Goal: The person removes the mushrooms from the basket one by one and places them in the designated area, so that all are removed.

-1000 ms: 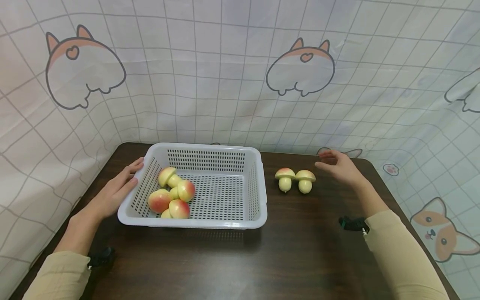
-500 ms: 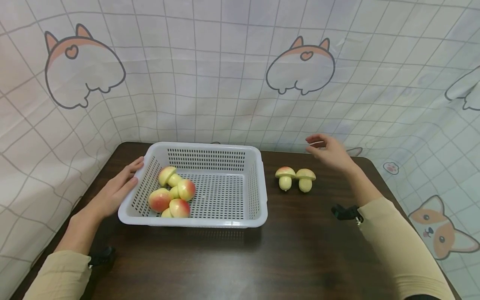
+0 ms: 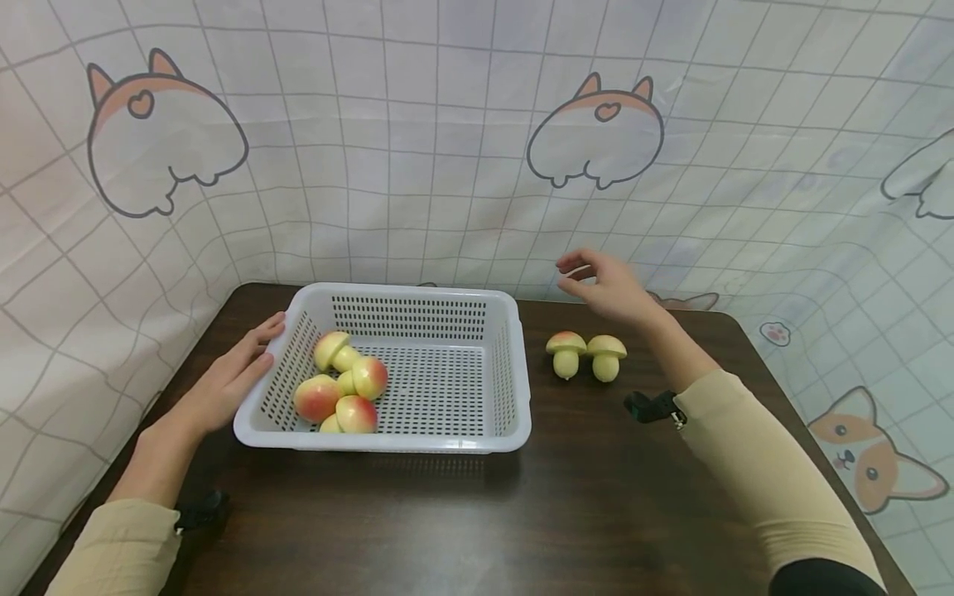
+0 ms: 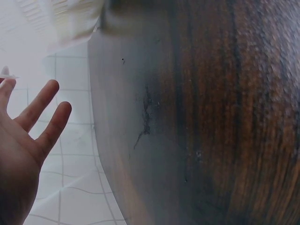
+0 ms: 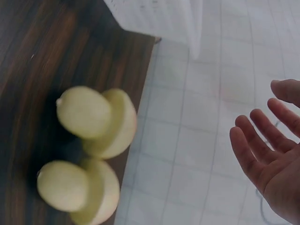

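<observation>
My left hand [image 3: 227, 381] rests with extended fingers against the left rim of a white perforated plastic basket [image 3: 417, 441]. Inside that basket, toward its left side, lie several toy mushrooms [image 3: 356, 414] with red-and-yellow caps. To the right of the basket, two more mushrooms stand side by side on the table: a left one [image 3: 566, 356] and a right one [image 3: 606, 358]. My right hand [image 3: 611, 285] hovers above and behind this pair, fingers loosely bent and holding nothing. In the right wrist view, the palm [image 5: 286, 178] is bare and apart from both mushrooms.
A dark wood-grain table [image 3: 447, 530] carries everything. Behind it and along both sides hangs a white grid-patterned cloth [image 3: 432, 165] with cartoon corgis. A black wrist device [image 3: 650, 407] sits by the right sleeve, another [image 3: 203, 511] by the left.
My right hand has risen and swept leftward, from beside the right mushroom to above the pair. The left hand, the basket and the mushrooms have stayed in place.
</observation>
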The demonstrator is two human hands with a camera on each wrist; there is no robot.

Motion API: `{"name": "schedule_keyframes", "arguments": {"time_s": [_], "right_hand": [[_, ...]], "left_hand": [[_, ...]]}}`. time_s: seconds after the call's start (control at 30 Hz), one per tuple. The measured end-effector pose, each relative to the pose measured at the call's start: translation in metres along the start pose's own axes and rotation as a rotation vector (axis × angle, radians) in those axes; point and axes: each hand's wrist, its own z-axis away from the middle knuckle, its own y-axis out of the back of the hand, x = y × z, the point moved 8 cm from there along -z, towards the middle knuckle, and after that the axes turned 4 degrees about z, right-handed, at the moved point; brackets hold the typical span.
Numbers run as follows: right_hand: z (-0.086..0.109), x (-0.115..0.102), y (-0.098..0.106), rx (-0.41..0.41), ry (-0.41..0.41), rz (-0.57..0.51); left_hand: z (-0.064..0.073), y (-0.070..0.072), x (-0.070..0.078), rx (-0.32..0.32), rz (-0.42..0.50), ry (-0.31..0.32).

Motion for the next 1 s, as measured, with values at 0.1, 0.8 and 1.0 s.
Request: {"name": "schedule_keyframes", "arguments": {"time_s": [0.1,0.8,1.0], "right_hand": [[-0.007,-0.014,-0.007,-0.019,0.027,-0.002],[-0.048,-0.092,-0.068,-0.173,0.24,0.04],[-0.056,-0.111,-0.095,-0.225,0.285,0.032]], "left_hand": [[0.001,0.001,0.001,0.005,-0.009,-0.007],[0.002,-0.002,0.002,0.012,0.007,-0.014],[0.002,0.0,0.002,0.013,-0.002,-0.011]]}}
